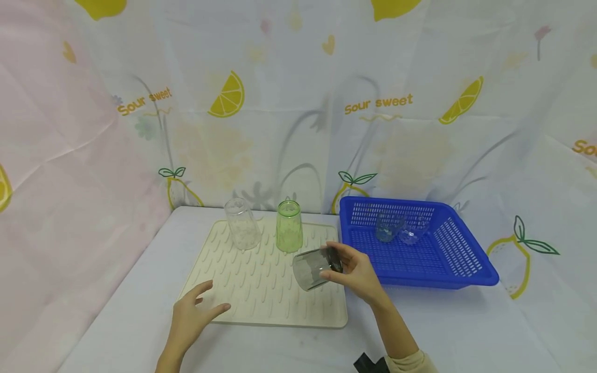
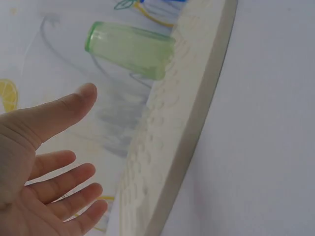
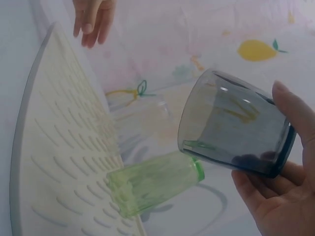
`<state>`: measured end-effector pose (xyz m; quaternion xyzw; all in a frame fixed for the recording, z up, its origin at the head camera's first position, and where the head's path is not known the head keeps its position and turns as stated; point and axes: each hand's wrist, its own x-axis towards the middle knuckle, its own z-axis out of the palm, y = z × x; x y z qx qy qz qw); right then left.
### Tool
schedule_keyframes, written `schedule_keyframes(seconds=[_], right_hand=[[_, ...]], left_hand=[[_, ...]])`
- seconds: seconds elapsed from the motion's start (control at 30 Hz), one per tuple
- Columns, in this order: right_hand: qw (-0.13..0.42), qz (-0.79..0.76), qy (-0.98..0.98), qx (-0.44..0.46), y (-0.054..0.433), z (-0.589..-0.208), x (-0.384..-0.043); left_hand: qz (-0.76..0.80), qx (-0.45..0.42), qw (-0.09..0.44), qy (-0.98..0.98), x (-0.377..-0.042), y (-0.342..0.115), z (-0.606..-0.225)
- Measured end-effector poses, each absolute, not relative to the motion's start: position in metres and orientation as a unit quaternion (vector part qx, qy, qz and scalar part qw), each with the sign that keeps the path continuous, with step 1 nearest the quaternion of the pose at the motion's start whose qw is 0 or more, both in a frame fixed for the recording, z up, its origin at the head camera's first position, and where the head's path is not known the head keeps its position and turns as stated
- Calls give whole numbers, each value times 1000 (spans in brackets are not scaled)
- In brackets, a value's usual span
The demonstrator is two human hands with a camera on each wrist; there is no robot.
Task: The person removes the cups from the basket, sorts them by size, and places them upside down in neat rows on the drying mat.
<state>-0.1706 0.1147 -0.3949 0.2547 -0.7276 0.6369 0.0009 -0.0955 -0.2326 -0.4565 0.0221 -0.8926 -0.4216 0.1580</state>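
From where I stand, the person's right hand grips a smoky grey glass by its dark, thick base, thumb on one side and fingers on the other. The glass is in the air above the right part of a cream ribbed mat, tipped over so that its mouth faces left and its base faces right.

The left hand is by the near left corner of the mat, its fingers relaxed and spread, the thumb held well away from them.

On the far part of the mat, a green glass stands on end, its deeper green end uppermost. It is just beyond the grey glass, slightly to the left. Farther left, a clear glass stands near the mat's far edge, apart from the green one.

To the right of the mat, a blue basket with slotted walls sits on the white table. Inside, toward its far side, are a bluish glass and a small clear glass, close together; I cannot tell whether they touch. Behind everything hangs a pale cloth printed with lemons.
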Motion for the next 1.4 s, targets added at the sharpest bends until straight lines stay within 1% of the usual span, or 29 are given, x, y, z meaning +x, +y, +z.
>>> schedule_keyframes(seconds=[0.23,0.4,0.57,0.8,0.93,1.03,1.23,1.4], right_hand=[[0,636,-729,251,114,-397,-170],[-1,635,-731,249,114,-399,-169],[3,633,-730,259,113,-401,-170],[2,632,-732,253,111,-399,-173],[-7,633,-732,250,108,-400,-175],[-10,633,-733,248,106,-400,-177],[-17,638,-729,247,100,-399,-179],[-22,635,-729,255,92,-400,-182]], left_hand=[[-392,85,127,-907,-86,-258,-468],[-382,134,112,-908,-84,-268,-478],[-378,149,104,-908,-84,-273,-488],[-368,135,11,-920,-84,-285,-493],[-366,137,-20,-920,-86,-289,-493],[-379,129,-24,-916,-86,-290,-495],[-371,114,3,-922,-87,-293,-497],[-363,126,-12,-923,-88,-293,-496]])
